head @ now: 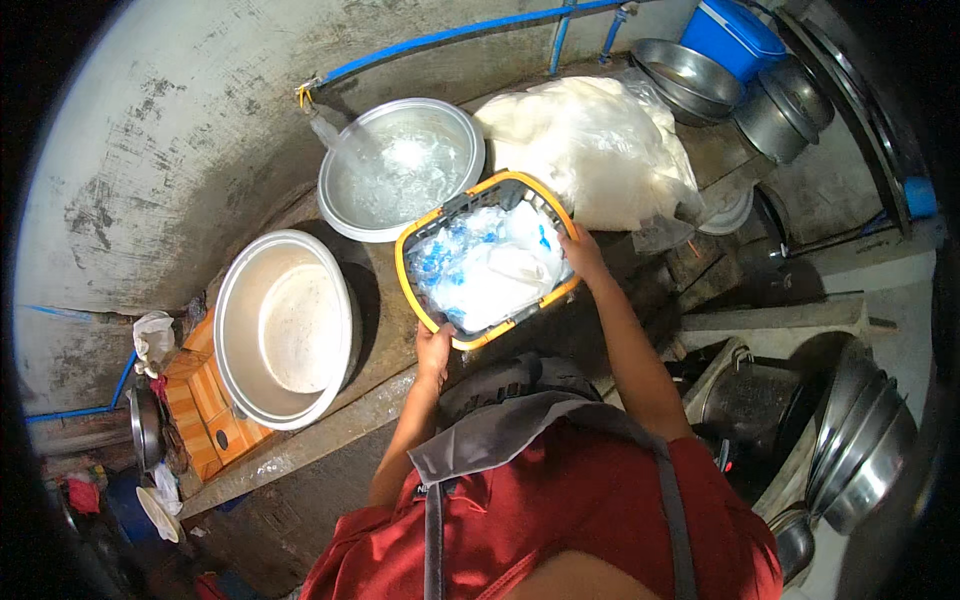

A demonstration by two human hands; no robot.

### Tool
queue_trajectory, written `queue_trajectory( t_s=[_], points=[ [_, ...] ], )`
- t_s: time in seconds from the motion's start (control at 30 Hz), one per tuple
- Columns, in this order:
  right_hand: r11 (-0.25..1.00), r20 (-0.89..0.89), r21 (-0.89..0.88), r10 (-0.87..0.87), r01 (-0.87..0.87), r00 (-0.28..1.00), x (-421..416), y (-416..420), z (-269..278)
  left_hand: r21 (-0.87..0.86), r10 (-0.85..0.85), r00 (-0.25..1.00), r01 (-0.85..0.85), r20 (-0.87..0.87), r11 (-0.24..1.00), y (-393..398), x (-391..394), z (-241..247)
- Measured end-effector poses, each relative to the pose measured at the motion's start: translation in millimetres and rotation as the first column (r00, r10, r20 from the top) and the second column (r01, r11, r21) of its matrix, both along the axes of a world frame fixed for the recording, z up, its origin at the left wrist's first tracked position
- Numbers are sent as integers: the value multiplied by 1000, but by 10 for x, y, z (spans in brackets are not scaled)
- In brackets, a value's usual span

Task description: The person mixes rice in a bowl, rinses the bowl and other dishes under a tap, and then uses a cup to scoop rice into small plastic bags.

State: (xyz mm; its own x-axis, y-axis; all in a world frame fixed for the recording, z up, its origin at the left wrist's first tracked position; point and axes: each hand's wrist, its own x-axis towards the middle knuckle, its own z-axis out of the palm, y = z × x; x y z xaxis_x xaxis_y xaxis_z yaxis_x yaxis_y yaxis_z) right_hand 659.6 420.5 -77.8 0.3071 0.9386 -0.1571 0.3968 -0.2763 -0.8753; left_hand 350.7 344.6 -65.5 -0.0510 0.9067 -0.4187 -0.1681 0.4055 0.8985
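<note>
Between my two hands is a dark plastic basket with a yellow-orange rim [405, 289]. Clear and white plastic bags [491, 259], some with blue marks, fill it. My left hand [434, 349] grips the rim at the near left corner. At the right end, my right hand [583, 253] has hold of the same rim. Just beyond the basket, water pours from a wall tap [306, 91] into a round metal basin [405, 161], whose near edge the basket partly overlaps. Whether basket and basin touch, I cannot tell.
A large, deep metal pot [289, 330] stands left on the concrete ledge [352, 412]. Behind the basket lies a big plastic bag of pale contents [592, 150]. Metal bowls [686, 79] and a blue cooler box [731, 37] sit back right. Stacked metal basins [862, 442] lean at lower right.
</note>
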Motion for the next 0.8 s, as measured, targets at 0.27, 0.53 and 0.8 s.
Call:
queue_trajectory(
  t_s=[0.27, 0.53, 0.8],
  points=[
    [992, -285, -46, -127, 119, 950, -102, -452, 562, 85, -114, 993, 116, -30, 990, -174, -324, 418],
    [927, -501, 137, -239, 349, 832, 757, -301, 1734, 224, -243, 967, 222, 72, 949, 434, 689, 1180],
    [821, -538, 297, -279, 488, 796, 1813, 1409, 1858, 378, 116, 976, -179, 185, 908, 1186, 1725, 1307]
  ],
)
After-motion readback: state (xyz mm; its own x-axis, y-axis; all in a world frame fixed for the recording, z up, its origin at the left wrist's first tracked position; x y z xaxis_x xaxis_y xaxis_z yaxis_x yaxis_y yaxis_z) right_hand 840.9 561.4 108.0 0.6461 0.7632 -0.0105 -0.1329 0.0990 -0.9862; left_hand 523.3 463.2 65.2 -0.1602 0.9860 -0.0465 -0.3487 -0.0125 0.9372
